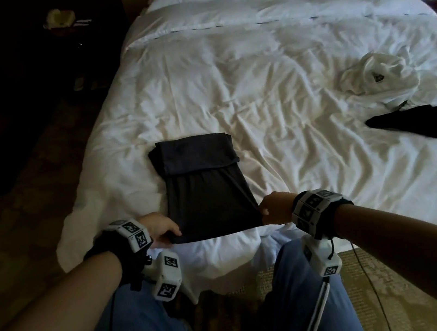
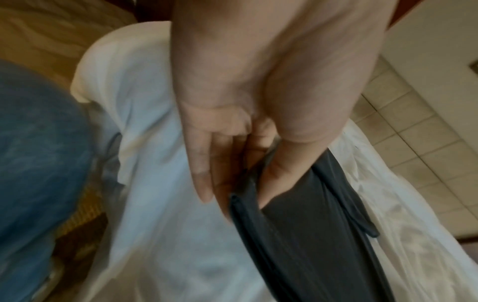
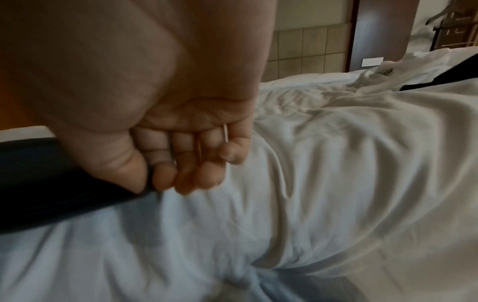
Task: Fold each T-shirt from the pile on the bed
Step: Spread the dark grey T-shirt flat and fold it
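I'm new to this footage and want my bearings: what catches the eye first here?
A dark grey T-shirt, partly folded, lies near the foot of the white rumpled duvet; the left hand and right hand each pinch a near corner. Far right lie a crumpled white garment and a black one.

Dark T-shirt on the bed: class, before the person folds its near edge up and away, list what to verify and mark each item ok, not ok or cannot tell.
1. Left hand has a grip on the near-left corner of the dark T-shirt: ok.
2. Right hand pinches the near-right corner: ok.
3. Near edge pulled straight between the hands: ok.
4. Far end already folded over, lying flat: ok.
5. White duvet beyond the shirt free for the fold: ok.
6. Other garments done: not ok; the white T-shirt and black garment lie crumpled at right.
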The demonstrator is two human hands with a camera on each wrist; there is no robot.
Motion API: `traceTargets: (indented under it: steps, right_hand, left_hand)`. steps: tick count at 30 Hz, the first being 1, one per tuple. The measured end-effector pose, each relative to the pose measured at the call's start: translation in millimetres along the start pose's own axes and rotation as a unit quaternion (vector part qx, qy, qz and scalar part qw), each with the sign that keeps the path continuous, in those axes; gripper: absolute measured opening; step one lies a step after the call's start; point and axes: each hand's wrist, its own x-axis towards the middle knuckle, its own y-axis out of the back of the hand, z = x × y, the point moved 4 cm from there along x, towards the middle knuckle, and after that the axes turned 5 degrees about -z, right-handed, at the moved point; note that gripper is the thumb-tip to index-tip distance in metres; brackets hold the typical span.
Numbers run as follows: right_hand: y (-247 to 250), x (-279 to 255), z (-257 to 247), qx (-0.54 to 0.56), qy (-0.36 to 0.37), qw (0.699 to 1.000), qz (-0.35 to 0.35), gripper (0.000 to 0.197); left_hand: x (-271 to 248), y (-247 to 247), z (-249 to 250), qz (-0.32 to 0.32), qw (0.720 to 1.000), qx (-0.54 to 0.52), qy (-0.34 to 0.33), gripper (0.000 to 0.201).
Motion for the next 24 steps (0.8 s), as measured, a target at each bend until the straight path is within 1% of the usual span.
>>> traceTargets:
  steps: [2, 4, 5, 6, 8, 9, 10, 11, 12, 13, 14, 15, 16, 17, 18, 19, 20, 22, 24]
  right_hand:
    - [-4.6, 8.0, 0.2, 0.020, -0.004, 0.999, -0.037, 0.029]
    - [-5.3, 12.3, 0.4, 0.040, -0.013, 0.996, -0.075, 0.018]
    - [-4.3, 15.4, 1.6, 0.039, -0.013, 0.995, -0.086, 0.014]
    - [-1.4, 18.3, 2.7, 0.033, -0.009, 0.995, -0.089, 0.012]
    - [9.6, 26.6, 4.1, 0.037, 0.002, 0.997, -0.067, 0.023]
    - [17.9, 31.1, 5.2, 0.051, 0.004, 0.998, -0.045, 0.027]
    - [28.3, 34.6, 6.1, 0.071, 0.004, 0.997, -0.015, 0.029]
    - [40.1, 37.0, 6.9, 0.092, 0.000, 0.996, 0.018, 0.031]
    - [51.7, 39.6, 8.0, 0.109, -0.003, 0.993, 0.053, 0.031]
    - [61.8, 43.4, 9.3, 0.126, -0.011, 0.988, 0.088, 0.031]
    - [70.6, 49.2, 12.2, 0.156, -0.018, 0.980, 0.126, 0.027]
    - [76.8, 56.9, 16.3, 0.206, -0.030, 0.965, 0.158, 0.021]
    - [81.1, 65.7, 20.4, 0.264, -0.039, 0.946, 0.184, 0.016]
    - [83.6, 75.5, 24.2, 0.316, -0.045, 0.927, 0.198, 0.015]
    - [84.8, 86.9, 28.0, 0.357, -0.048, 0.910, 0.203, 0.019]
    - [85.5, 94.7, 30.4, 0.391, -0.053, 0.897, 0.197, 0.028]
    - [87.1, 100.9, 32.1, 0.420, -0.057, 0.885, 0.191, 0.031]
    - [93.0, 109.0, 31.5, 0.478, -0.054, 0.858, 0.178, 0.024]
    - [97.6, 119.6, 32.4, 0.539, -0.053, 0.826, 0.157, 0.020]
  left_hand:
    - [1.9, 0.7, 0.9, 0.000, 0.999, 0.039, -0.001, 0.010]
    - [0.0, 2.8, 4.6, -0.025, 0.994, 0.105, 0.010, 0.002]
    - [-2.0, 4.4, 6.8, -0.045, 0.988, 0.147, 0.016, 0.002]
    - [-3.1, 6.4, 9.0, -0.068, 0.980, 0.184, 0.024, 0.008]
    - [-5.8, 11.3, 12.4, -0.114, 0.961, 0.244, 0.057, 0.026]
    - [-9.5, 13.1, 14.3, -0.127, 0.953, 0.263, 0.077, 0.034]
    - [-11.2, 16.6, 17.4, -0.130, 0.951, 0.266, 0.087, 0.041]
    - [-11.9, 21.0, 22.5, -0.117, 0.958, 0.250, 0.084, 0.047]
    - [-11.1, 25.7, 29.5, -0.089, 0.972, 0.207, 0.065, 0.053]
    - [-8.1, 32.0, 38.2, -0.050, 0.988, 0.145, 0.032, 0.056]
    - [-1.3, 40.7, 45.8, -0.004, 0.997, 0.071, -0.007, 0.057]
    - [4.9, 50.0, 53.4, 0.042, 0.998, -0.009, -0.047, 0.054]
    - [11.1, 57.5, 59.9, 0.080, 0.991, -0.078, -0.080, 0.049]
    - [18.7, 63.7, 65.9, 0.107, 0.981, -0.124, -0.102, 0.045]
    - [26.3, 67.7, 70.6, 0.120, 0.974, -0.151, -0.118, 0.044]
    - [31.7, 68.4, 74.8, 0.120, 0.971, -0.166, -0.126, 0.046]
    - [36.6, 68.9, 78.6, 0.115, 0.969, -0.177, -0.130, 0.047]
    - [47.1, 67.5, 83.9, 0.077, 0.967, -0.210, -0.125, 0.045]
    - [56.8, 68.1, 89.9, 0.042, 0.958, -0.256, -0.121, 0.046]
